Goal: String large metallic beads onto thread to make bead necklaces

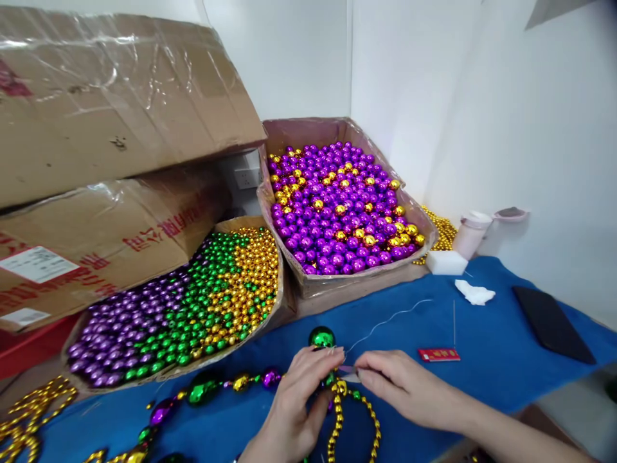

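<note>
Pale wall (457, 116) behind, blue cloth (400, 337) over the work surface; clock directions taken from the hands. Left hand (299, 392) curled, fingers closed on the bead strand (202, 389), exact grip partly hidden behind the knuckles. Right hand (395, 379) pinching a slim, pale, blade-like tool (348, 374) between thumb and fingers, its tip at the beads by the left hand; kind of tool unclear. Strand runs from the left hand toward 9 o'clock, then bends to 8: green, purple and gold beads, large ones spaced by small. Gold bead loop (374, 421) hangs at 6, just below the fingers. Large green bead (321, 336) at 11, just beyond the left fingertips. White thread (385, 316) wavers out over the cloth toward 1 to 2. Near 3, red packet (438, 354), with a thin needle-like piece (454, 321) at its far edge. Crumpled white tissue (475, 293) at 2; dark flat object (553, 325) farther out, between 2 and 3. White block (447, 262) at 1, lidded cup (472, 235) just behind it. Gold strands (33, 411) near 9, far out. Carton of small beads (193, 308) at 10, purple, green and gold; larger cardboard boxes (120, 90) above it. At 12, open box (332, 283) of purple beads (332, 193), gold ones mixed in.
</note>
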A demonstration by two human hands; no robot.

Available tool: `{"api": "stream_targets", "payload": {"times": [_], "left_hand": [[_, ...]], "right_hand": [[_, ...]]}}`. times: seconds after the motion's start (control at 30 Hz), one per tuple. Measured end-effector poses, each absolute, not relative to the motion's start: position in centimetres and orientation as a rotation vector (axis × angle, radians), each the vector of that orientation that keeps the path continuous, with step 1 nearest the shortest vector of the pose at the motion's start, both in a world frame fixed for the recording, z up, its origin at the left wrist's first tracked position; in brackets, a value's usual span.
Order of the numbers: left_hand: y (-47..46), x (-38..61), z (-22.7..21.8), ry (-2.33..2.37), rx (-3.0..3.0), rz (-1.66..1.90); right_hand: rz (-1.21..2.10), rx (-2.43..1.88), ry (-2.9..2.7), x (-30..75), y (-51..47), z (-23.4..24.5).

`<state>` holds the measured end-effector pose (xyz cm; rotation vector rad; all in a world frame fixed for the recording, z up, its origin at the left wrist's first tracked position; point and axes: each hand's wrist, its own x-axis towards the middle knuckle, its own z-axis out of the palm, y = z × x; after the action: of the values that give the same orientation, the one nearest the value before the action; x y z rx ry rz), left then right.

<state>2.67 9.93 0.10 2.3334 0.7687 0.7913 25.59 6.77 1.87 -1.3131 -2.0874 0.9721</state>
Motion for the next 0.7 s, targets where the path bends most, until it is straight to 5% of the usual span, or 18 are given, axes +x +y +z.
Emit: {"api": "stream_targets", "payload": {"times": [0.33, 0.7], "left_hand": [[10.1, 2.8, 0.6, 0.731, 2.358, 0.741], [10.3, 2.5, -0.6, 0.810, 2.395, 0.934]], "right_hand": [[0.755, -1.290, -2.286, 25.8, 7.1, 2.5], [0.262, -1.814, -2.287, 33.1, 3.9, -7.8]]}}
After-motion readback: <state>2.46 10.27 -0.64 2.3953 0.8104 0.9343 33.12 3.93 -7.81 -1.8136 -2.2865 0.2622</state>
